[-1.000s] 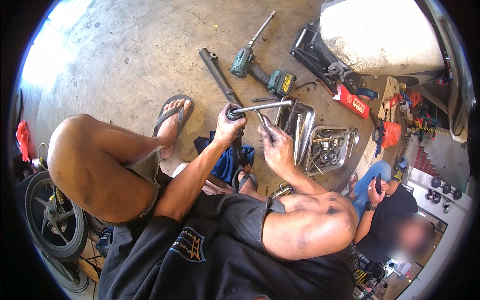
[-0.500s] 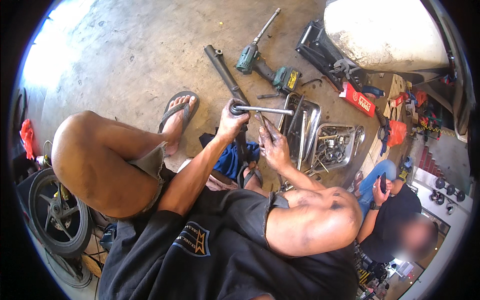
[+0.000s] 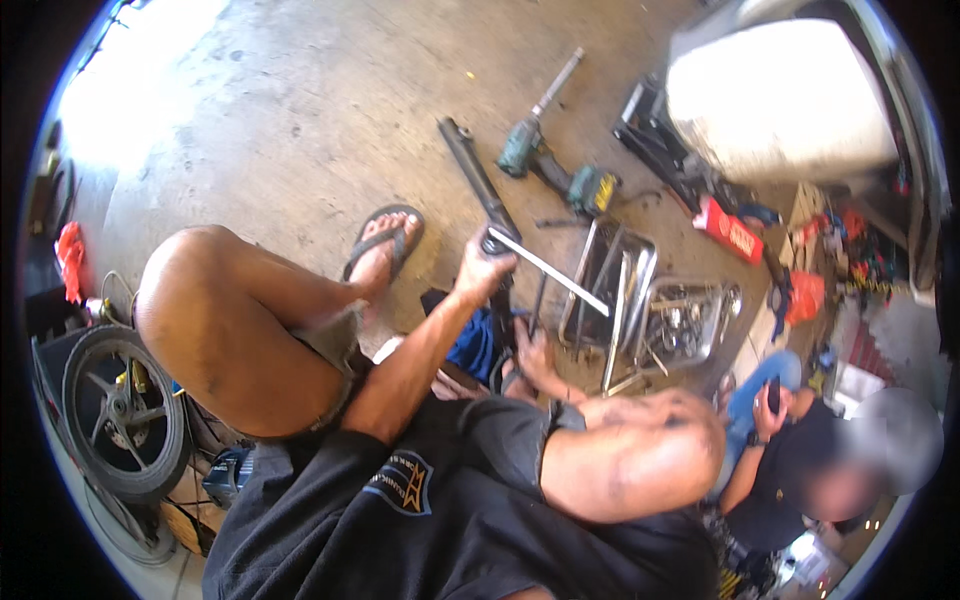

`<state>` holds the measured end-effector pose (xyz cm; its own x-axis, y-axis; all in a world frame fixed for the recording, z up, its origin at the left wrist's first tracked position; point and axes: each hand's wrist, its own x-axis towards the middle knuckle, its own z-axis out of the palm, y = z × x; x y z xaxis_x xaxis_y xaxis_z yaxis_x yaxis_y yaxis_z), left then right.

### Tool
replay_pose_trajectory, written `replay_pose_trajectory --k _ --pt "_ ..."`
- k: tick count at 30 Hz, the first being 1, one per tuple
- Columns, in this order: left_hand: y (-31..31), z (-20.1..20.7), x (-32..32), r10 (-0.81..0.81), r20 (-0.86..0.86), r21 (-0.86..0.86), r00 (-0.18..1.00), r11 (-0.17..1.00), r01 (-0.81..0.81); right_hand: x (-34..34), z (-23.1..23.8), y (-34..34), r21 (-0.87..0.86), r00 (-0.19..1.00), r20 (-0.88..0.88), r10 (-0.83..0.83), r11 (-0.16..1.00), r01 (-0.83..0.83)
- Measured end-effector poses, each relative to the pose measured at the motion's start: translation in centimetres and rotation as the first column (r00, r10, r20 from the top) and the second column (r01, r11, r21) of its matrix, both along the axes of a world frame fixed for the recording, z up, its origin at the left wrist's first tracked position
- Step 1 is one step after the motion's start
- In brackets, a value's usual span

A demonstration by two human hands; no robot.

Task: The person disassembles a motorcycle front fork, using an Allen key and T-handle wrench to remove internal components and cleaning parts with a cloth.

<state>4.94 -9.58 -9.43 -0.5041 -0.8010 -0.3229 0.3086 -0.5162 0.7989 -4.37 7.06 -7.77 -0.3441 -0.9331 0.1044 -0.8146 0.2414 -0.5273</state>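
My left hand (image 3: pixel 484 268) is wrapped around a long black tube (image 3: pixel 472 165), which looks like a motorcycle fork leg. It slants from the floor ahead past my hand toward my lap. From a round dark end at this grip, a silver rod (image 3: pixel 555 275) points right and toward me. My right hand (image 3: pixel 540 358) is low, beside the tube's near part and my sandalled foot, with its fingers closed on a thin dark rod (image 3: pixel 540 300). Blur hides what kind of tool that is. A blue cloth (image 3: pixel 472 342) lies beneath, left of the tube.
A cordless impact driver (image 3: pixel 548 165) lies ahead on the concrete. Metal trays (image 3: pixel 650 262) of tools and parts are at right, beyond them a red box (image 3: pixel 728 230) and white container (image 3: pixel 780 95). A person (image 3: pixel 790 470) sits at right; a wheel (image 3: pixel 120 410) stands at left.
My right hand has dropped toward my foot, away from the silver rod. That rod now slopes more steeply toward me. My left hand keeps its grip, and the whole view has shifted.
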Motion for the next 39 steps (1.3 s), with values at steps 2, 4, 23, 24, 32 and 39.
replay_pose_trajectory --k 2,4,23,24,32,39 --pt "0.2 -0.7 -0.7 -0.045 0.066 0.05 0.997 0.998 0.042 0.8 3.3 -0.6 0.041 0.992 0.101 -0.071 0.997 0.067" --pt "0.1 0.2 -0.2 -0.034 0.047 0.07 0.998 0.997 0.031 0.4 5.6 -0.7 0.136 0.946 0.3 -0.127 0.987 0.089" --pt "2.7 0.1 -0.7 -0.186 0.082 0.092 0.979 0.98 0.179 -5.2 17.9 -1.3 0.392 0.862 0.442 -0.246 0.918 0.061" --pt "2.9 -0.1 -0.9 -0.172 0.093 0.079 0.981 0.983 0.165 -5.1 17.6 -1.2 0.366 0.885 0.421 -0.199 0.93 0.036" --pt "2.2 -0.9 -0.8 -0.098 0.182 0.1 0.978 0.992 0.081 -2.8 10.5 0.2 0.286 0.818 0.512 -0.262 0.95 0.126" --pt "2.2 -1.7 -1.1 -0.056 0.192 0.121 0.98 0.992 0.033 -1.6 8.1 0.7 0.349 0.646 0.665 -0.375 0.921 0.175"
